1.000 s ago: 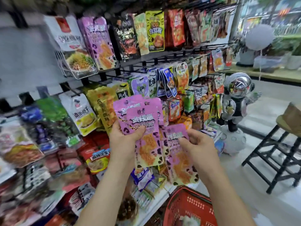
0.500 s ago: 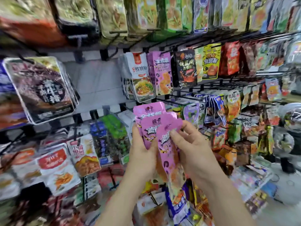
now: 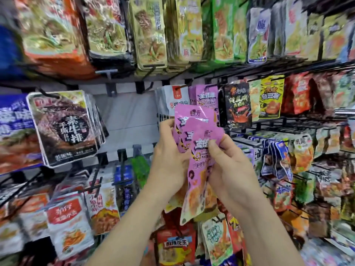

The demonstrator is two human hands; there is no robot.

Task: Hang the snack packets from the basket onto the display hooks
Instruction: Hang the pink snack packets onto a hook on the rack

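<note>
My left hand (image 3: 169,162) grips a fan of pink snack packets (image 3: 194,116) from behind, in front of the display rack. My right hand (image 3: 228,169) pinches the front pink packet (image 3: 199,154), thumb pressed on its upper part, the packet hanging down between both hands. Just above the fan, matching pink packets (image 3: 206,95) hang on a display hook (image 3: 180,86) in the middle row. The basket is out of view.
The rack holds rows of hanging packets: a dark packet stack (image 3: 63,127) at left, black (image 3: 238,108) and yellow (image 3: 271,96) packets at right, gold-green ones (image 3: 149,33) above. Bare hooks (image 3: 107,72) jut out in the middle gap before the grey back panel (image 3: 130,116).
The view swung up and left, so the basket and the floor left the frame. Both hands rose with the pink packets toward the middle row, and my right hand brought its packet onto the fan.
</note>
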